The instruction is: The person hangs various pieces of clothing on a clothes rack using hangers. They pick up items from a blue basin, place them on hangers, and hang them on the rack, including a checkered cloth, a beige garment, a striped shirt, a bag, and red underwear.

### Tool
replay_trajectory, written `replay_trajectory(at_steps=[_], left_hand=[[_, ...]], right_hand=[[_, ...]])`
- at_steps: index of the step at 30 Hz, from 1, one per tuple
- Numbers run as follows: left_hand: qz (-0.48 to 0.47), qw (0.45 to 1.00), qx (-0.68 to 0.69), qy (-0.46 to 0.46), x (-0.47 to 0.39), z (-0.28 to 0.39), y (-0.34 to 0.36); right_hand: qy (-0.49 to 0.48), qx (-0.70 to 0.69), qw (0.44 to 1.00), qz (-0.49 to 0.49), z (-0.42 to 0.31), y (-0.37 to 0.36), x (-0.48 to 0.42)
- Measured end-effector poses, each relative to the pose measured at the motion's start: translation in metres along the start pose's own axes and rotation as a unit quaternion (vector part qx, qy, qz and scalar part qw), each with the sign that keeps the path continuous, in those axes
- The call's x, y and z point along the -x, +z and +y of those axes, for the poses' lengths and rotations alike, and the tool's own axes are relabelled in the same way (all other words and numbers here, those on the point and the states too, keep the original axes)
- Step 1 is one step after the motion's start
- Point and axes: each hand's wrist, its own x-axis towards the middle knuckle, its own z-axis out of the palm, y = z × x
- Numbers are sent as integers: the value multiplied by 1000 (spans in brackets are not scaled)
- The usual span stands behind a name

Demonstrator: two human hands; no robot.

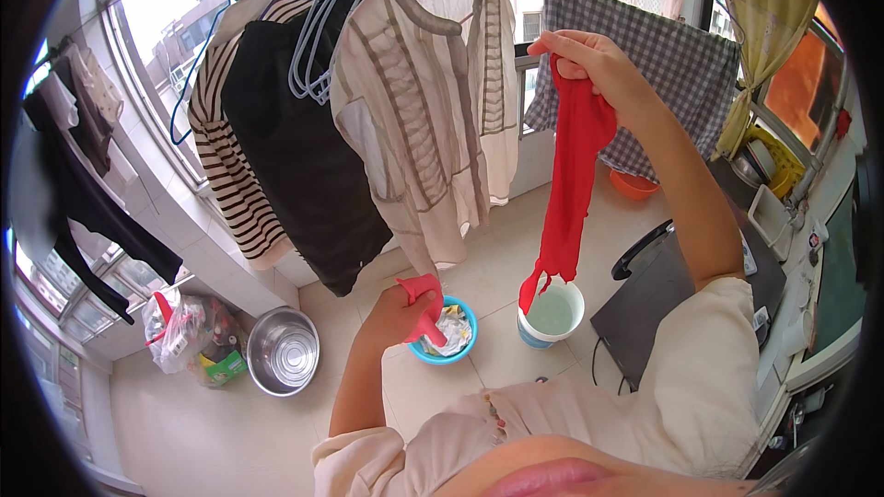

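Observation:
My right hand [587, 72] is raised and grips the top of a long, frayed red cloth [573, 172]. Its ragged lower end hangs at the near left rim of a white bucket [580, 307] that holds cloudy liquid. Lower down, my left hand [397, 314] clutches a pinkish-red cloth [423, 288], part of which trails over a blue basin [434, 359]. Crumpled white and yellow material [456, 330] lies in that basin.
A striped shirt [231, 179], a black garment [297, 152], a cream blouse [414, 110] and a checked cloth [635, 69] hang ahead. A steel basin [284, 352] sits beside plastic bags [183, 335]. An orange basin [632, 186] stands on the floor beyond a dark countertop [639, 310].

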Motion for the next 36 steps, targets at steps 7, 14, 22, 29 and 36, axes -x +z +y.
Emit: replay_trajectory(at_steps=[7, 14, 22, 29, 36], left_hand=[[138, 980, -50, -132, 30, -44, 31], [160, 965, 120, -167, 75, -92, 47], [151, 960, 137, -190, 111, -129, 43], [172, 972, -14, -161, 126, -125, 21], [225, 968, -90, -71, 118, -150, 18]], right_hand=[[-334, 412, 846, 60, -73, 111, -90], [-24, 671, 737, 72, -141, 136, -163], [-28, 595, 779, 195, -94, 130, -212], [-292, 412, 837, 212, -83, 110, -219], [-256, 152, 942, 157, -93, 152, -79]])
